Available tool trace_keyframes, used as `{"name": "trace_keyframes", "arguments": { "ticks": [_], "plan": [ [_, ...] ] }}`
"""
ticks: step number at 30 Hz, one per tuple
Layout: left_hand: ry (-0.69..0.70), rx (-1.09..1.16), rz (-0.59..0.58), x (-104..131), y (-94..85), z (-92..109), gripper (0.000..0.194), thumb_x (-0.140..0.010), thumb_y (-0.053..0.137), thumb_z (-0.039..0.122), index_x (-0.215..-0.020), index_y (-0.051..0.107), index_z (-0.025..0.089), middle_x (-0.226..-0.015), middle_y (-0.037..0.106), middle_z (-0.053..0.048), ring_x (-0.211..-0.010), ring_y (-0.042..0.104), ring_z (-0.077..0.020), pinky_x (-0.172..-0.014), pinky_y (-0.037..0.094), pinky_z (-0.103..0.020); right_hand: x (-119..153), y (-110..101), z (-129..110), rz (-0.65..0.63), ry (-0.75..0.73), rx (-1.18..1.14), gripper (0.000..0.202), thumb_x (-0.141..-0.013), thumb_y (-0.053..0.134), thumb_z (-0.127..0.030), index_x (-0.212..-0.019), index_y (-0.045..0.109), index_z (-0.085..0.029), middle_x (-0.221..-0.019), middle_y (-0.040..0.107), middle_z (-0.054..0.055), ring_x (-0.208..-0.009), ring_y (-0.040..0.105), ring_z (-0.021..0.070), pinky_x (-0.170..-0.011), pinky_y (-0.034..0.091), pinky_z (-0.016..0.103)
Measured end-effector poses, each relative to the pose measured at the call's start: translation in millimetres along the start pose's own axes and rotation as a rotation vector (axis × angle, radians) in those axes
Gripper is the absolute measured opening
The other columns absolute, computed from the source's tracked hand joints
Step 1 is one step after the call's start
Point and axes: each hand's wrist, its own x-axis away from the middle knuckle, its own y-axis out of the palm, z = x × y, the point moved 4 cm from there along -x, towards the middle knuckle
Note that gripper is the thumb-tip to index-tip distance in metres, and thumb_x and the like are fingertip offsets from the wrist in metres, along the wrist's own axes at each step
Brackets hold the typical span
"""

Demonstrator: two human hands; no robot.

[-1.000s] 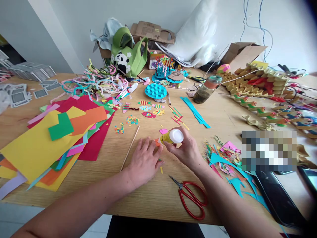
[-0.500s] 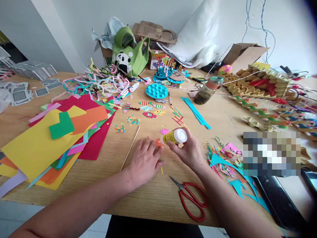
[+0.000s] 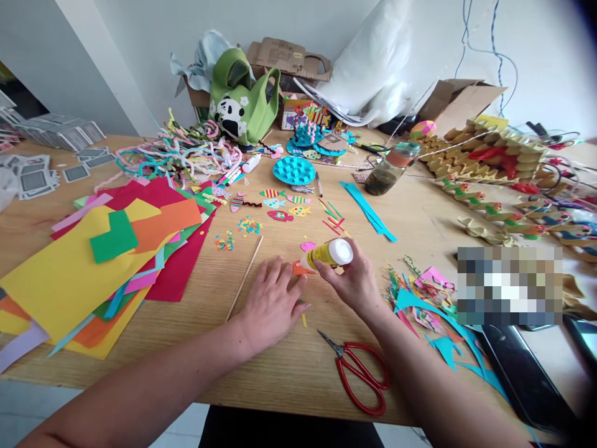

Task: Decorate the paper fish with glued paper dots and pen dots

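Observation:
My right hand is wrapped round a yellow and white glue bottle, tilted with its lower end over a small orange paper fish. Flat on the table lies my left hand, fingers stretched out and their tips at the fish's left edge. The bottle and fingers partly cover that fish. Just beyond it is a pink paper fish. Several patterned paper fish lie farther back. A thin wooden stick rests left of my left hand, and red-handled scissors lie nearer my body.
Coloured paper sheets are piled at left, with small paper dots nearby. Blue paper strips and a glass jar stand beyond my right hand. Paper scraps and a black phone are at right.
The glue bottle's tip has shifted slightly over the orange fish, and a little more of the fish shows. My left hand stays in place.

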Motion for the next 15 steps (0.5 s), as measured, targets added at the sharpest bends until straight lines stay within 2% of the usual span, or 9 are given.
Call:
{"name": "trace_keyframes", "arguments": {
  "ticks": [15],
  "plan": [
    [0.008, 0.002, 0.001, -0.4, 0.9, 0.5, 0.050, -0.094, 0.050, 0.047, -0.136, 0.052, 0.020, -0.137, 0.051, -0.017, -0.136, 0.036, -0.0372, -0.110, 0.030, -0.056, -1.0, -2.8, -4.6, -0.006, 0.025, 0.031, 0.026, -0.075, 0.069, -0.037, -0.082, 0.048, -0.022, -0.067, 0.057, -0.004, -0.051, 0.050, 0.0104, -0.047, 0.041, 0.022]
  ]
}}
